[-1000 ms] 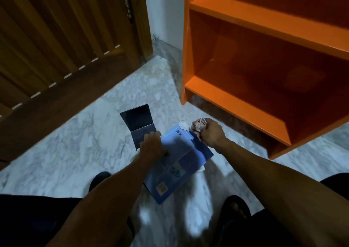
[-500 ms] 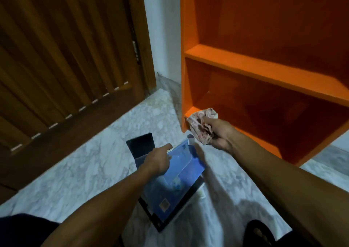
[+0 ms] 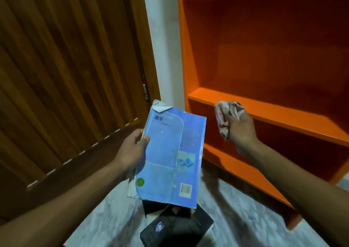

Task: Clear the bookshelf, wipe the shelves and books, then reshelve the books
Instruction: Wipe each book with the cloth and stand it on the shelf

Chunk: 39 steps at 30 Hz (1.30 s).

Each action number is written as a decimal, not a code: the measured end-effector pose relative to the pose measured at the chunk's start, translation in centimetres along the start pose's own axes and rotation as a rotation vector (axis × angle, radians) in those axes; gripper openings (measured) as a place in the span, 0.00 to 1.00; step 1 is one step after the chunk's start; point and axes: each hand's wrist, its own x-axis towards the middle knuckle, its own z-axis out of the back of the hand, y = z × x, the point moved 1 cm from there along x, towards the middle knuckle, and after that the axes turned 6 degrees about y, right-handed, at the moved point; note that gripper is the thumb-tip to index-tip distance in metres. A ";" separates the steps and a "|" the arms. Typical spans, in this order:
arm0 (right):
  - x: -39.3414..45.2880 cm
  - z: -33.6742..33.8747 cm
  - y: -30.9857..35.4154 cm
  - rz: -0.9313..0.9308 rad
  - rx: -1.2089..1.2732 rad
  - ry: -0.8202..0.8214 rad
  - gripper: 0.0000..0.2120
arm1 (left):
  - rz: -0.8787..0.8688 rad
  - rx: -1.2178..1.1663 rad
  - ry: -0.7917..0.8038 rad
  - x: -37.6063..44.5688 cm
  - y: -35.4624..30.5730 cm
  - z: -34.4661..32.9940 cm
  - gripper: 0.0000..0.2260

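My left hand [image 3: 132, 152] grips a blue paperback book [image 3: 170, 156] by its left edge and holds it up in the air, cover towards me, its top corner folded over. A crumpled pinkish cloth [image 3: 224, 116] is bunched in my right hand [image 3: 239, 131], which hovers just right of the book, in front of the orange bookshelf [image 3: 264, 110]. The visible shelves hold nothing. On the floor under the blue book lie dark books [image 3: 177, 226] in a loose pile.
A brown slatted wooden door [image 3: 66, 67] fills the left side, with a white wall strip [image 3: 164, 48] between it and the bookshelf. The floor [image 3: 245, 218] is pale marble. The bookshelf's lowest board sits close to the floor at right.
My left hand has lifted the blue book off the floor pile up to chest height. My right hand with the cloth has risen alongside it, and my view has tilted upward.
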 end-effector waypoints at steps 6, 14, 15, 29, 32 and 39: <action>0.2 -2.0 -0.4 0.554 -0.850 0.108 0.25 | -0.011 -0.116 0.022 -1.1 -1.8 -3.9 0.09; -4.6 -2.9 -5.6 0.795 -0.913 0.471 0.24 | 0.074 -0.302 -0.058 1.1 -1.4 -4.9 0.09; -5.3 -3.2 -6.1 0.829 -0.918 0.513 0.22 | 0.090 -0.319 -0.076 1.4 -1.3 -4.7 0.10; -6.6 -3.4 -2.5 0.812 -0.509 0.460 0.21 | 0.023 -0.242 -0.185 1.8 -0.4 -2.1 0.10; -3.6 -2.5 -1.4 0.683 -0.515 0.148 0.24 | 0.008 -0.182 -0.101 0.9 0.1 -2.7 0.11; -1.5 -4.5 -3.7 0.463 -0.862 0.101 0.34 | 0.044 -0.271 0.042 0.3 0.5 -7.0 0.11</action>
